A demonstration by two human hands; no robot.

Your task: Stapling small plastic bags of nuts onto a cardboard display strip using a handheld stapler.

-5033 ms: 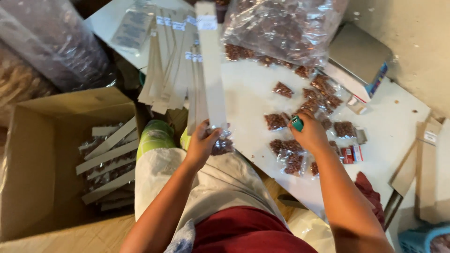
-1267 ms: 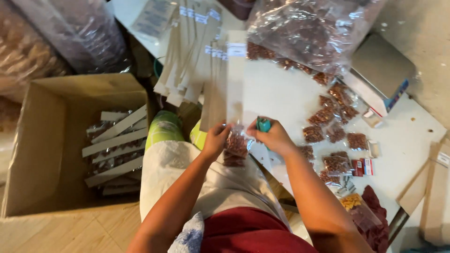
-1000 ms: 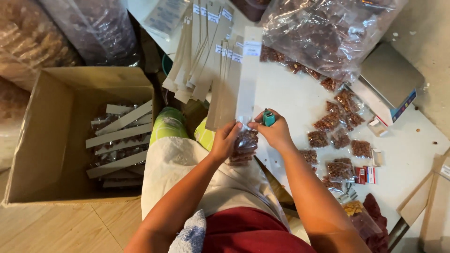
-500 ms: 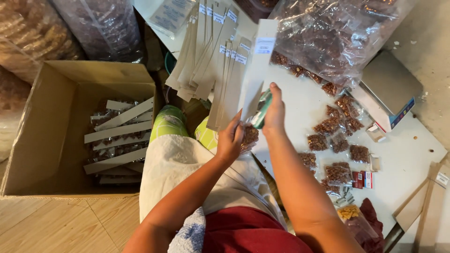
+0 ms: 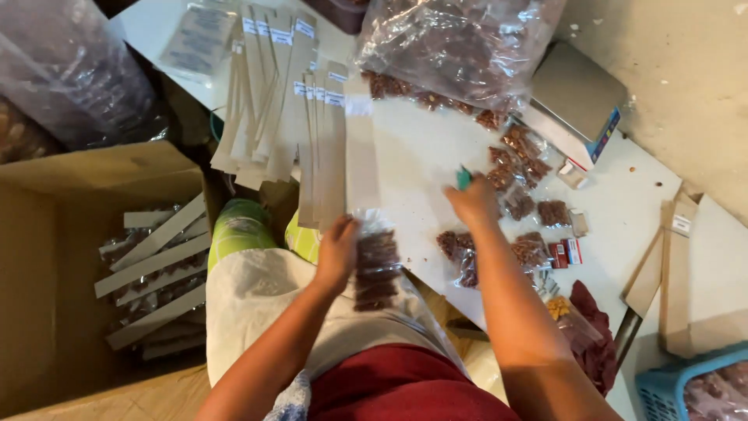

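Packet of brown pieces hangs over your lap at the desk edge, your left hand grasping its side, while your right hand is clenched on a green tool above the small bags, near the card strips.

Left hand grips snack strip; right hand over table.

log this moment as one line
left hand: holds strip of snack packets | right hand: holds green tool, over white table | cardboard box at left
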